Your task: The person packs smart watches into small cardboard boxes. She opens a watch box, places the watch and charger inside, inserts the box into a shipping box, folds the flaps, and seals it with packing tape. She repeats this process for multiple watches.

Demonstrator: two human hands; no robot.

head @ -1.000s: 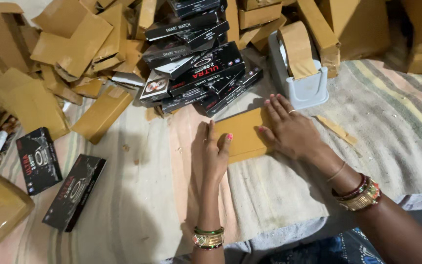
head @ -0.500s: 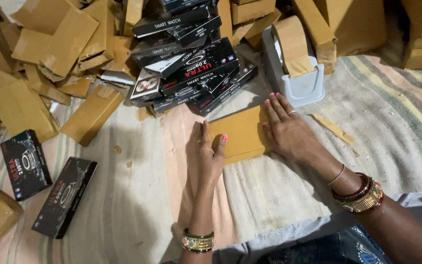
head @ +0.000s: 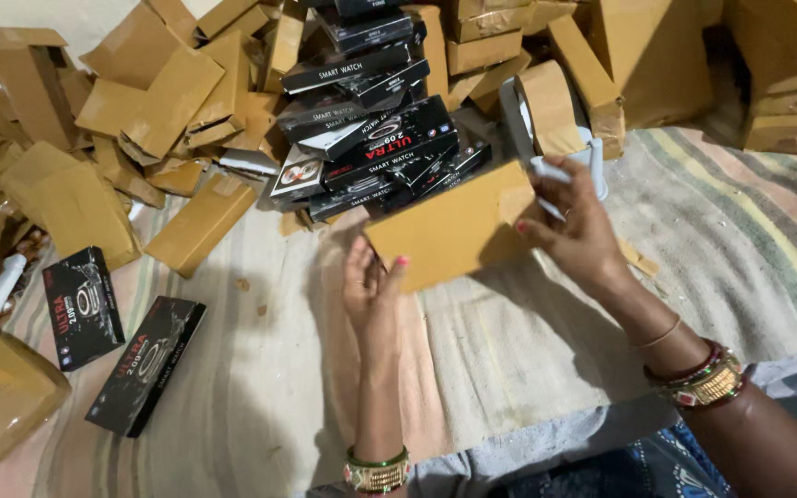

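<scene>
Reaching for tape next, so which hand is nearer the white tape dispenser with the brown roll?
Right. The right hand overlaps the white tape dispenser; the left hand sits lower left, apart.

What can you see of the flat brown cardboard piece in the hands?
The flat brown cardboard piece is plain, matte and unprinted, roughly rectangular, with straight edges. It is lifted off the striped cloth and tilted, its right end higher. The right hand pinches its right edge; the left hand touches its lower left corner with fingertips. Behind it lies a pile of black printed boxes.
</scene>
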